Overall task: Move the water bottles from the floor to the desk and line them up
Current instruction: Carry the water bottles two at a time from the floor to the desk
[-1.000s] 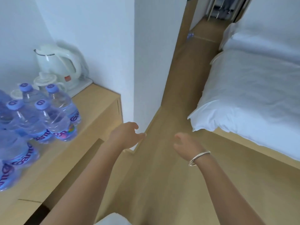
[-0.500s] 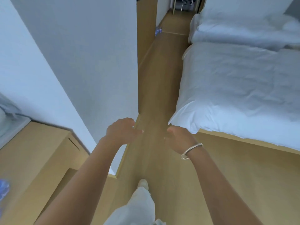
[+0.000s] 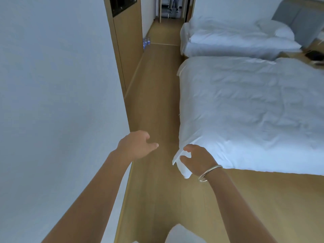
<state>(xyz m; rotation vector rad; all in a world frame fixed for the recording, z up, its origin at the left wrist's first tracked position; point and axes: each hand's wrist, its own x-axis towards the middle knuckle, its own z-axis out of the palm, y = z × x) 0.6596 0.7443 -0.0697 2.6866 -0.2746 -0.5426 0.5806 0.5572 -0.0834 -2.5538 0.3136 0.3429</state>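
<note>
Head view: the left hand [image 3: 135, 145] hangs loosely spread beside the white wall [image 3: 57, 102], its grip holding nothing. Far ahead, small blue water bottles [image 3: 146, 42] stand clustered on the wooden floor [image 3: 154, 95] against the wall's far corner. The right hand [image 3: 197, 161], grip relaxed and bare, hovers before the bed [image 3: 254, 109]. This looks like the fetching step: next, walk down the aisle and stoop.

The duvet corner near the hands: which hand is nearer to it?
Right. The right hand overlaps the duvet corner in the image, fingers loosely curled, holding nothing; actual contact cannot be told. The left hand hangs apart from it over the floor, beside the wall.
</note>
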